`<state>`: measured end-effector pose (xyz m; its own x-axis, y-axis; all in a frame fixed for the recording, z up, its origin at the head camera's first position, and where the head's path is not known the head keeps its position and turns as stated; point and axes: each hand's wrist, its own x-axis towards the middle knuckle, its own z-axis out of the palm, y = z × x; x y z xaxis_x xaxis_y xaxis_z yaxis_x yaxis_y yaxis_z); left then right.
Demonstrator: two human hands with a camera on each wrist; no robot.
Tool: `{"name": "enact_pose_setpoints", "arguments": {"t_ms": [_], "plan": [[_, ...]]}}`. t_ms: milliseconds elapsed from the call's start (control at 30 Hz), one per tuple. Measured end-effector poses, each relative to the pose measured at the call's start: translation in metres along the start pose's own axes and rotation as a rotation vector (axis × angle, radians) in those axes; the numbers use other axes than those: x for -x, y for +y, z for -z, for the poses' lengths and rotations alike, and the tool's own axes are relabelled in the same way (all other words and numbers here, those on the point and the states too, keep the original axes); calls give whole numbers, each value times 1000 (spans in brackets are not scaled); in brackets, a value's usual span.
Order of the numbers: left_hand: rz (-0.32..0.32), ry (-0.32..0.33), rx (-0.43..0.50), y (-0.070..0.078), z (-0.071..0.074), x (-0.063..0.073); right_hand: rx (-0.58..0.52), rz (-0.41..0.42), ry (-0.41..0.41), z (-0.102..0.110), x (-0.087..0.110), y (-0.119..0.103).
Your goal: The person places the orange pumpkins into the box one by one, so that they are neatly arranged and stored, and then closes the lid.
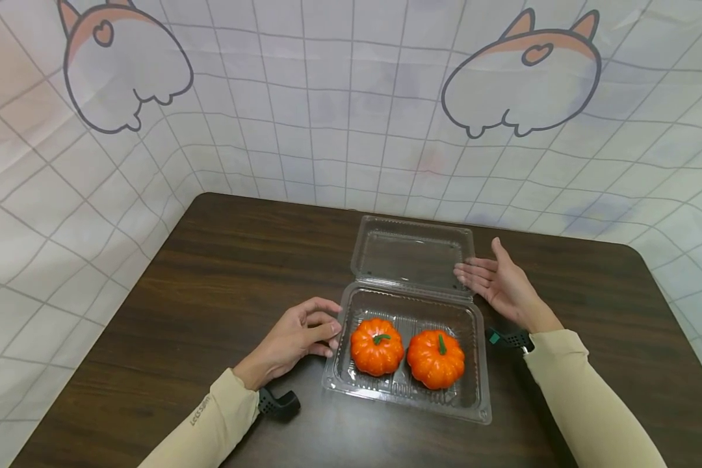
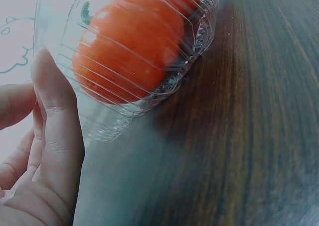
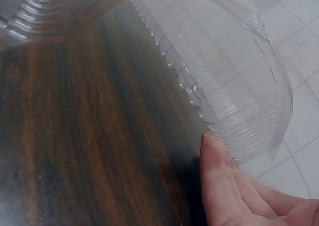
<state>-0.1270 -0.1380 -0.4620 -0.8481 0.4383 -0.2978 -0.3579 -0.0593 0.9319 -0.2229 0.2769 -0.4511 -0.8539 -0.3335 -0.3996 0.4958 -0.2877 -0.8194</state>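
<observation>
A clear plastic clamshell container [image 1: 412, 396] lies unfolded on the table, its hinged lid [image 1: 412, 253] tilted back on the far side. Two small orange pumpkins sit side by side in the base, a left pumpkin [image 1: 377, 351] and a right pumpkin [image 1: 435, 364], both with green stems. My left hand [image 1: 295, 335] pinches the base's left rim between thumb and index finger; the left wrist view shows the rim at the fingertips. Around the lid's right side, my right hand [image 1: 506, 289] holds its fingers straight, thumb up, fingertips [image 3: 212, 146] right at the lid's edge.
The dark wooden table [image 1: 240, 260] extends to both sides of the container. Behind it hangs a white grid-patterned cloth [image 1: 327, 130] with cartoon animal prints. A dark strap [image 1: 277, 403] sits at my left wrist, and another strap [image 1: 509, 339] at my right.
</observation>
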Motion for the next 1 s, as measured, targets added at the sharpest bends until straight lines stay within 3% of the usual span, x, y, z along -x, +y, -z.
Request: {"name": "enact_pose_setpoints", "arguments": {"t_ms": [300,767,1000], "plan": [[4,-4,6,-1,-2,0,-17,-9,-75,-2,-4,-11],[-6,-9,8,0,-2,-1,65,-5,-129,-9,-5,-31],[-7,-3,15,1,0,-1,55,6,-130,-13,-8,-39]]}}
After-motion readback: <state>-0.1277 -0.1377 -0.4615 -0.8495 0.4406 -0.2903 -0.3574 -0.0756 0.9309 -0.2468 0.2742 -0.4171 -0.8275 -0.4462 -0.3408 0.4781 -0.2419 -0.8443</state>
